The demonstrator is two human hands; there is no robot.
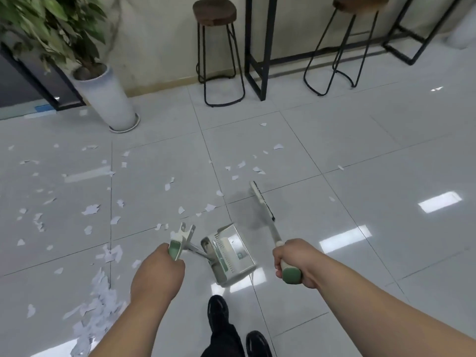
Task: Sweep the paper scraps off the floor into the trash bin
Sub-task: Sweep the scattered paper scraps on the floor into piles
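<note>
Grips dustpan (231, 256) in left hand (157, 269), broom (261, 199) in right hand (293, 261); risks pushing paper scraps (91, 210) under that seemingly raised dustpan.

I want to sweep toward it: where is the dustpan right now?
In the head view the dustpan is low centre, between the left hand gripping it and the right hand gripping the broom.

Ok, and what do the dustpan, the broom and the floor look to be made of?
Dustpan: pale moulded plastic, probably, smooth, with ribbed comb teeth. Broom: slim light shaft, possibly metal, with a green rubbery-looking grip. Floor: glossy glazed tile, shown by grout lines and mirrored lights.
</note>
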